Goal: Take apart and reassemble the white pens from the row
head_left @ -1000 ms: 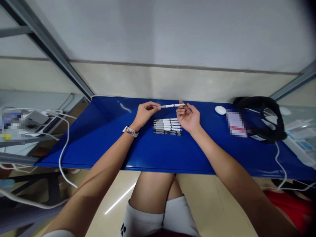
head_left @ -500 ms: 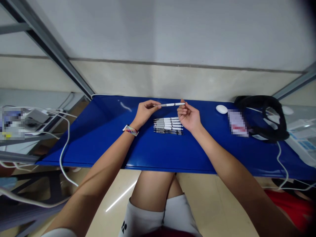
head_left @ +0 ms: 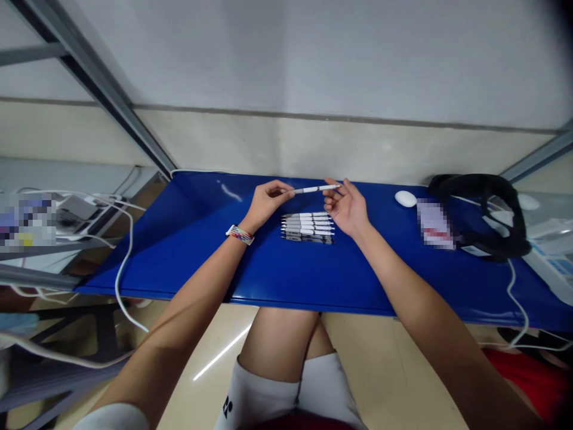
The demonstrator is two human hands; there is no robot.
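A white pen point(head_left: 316, 189) is held level above the blue table point(head_left: 188, 251), one end in each hand. My left hand point(head_left: 265, 205) pinches its left end with fingers curled. My right hand point(head_left: 345, 207) pinches the right end between thumb and fingers, palm turned up. Just below the held pen, a row of several white pens point(head_left: 308, 227) lies side by side on the table between my two wrists. A coloured band sits on my left wrist.
A white mouse point(head_left: 405, 198) and a black headset with strap point(head_left: 486, 209) lie at the right, next to a blurred card point(head_left: 434, 224). White cables point(head_left: 120, 251) hang off the table's left edge. Metal frame bars stand at both back corners.
The view has shifted slightly to the right. Both hands stay on the pen with almost no movement.
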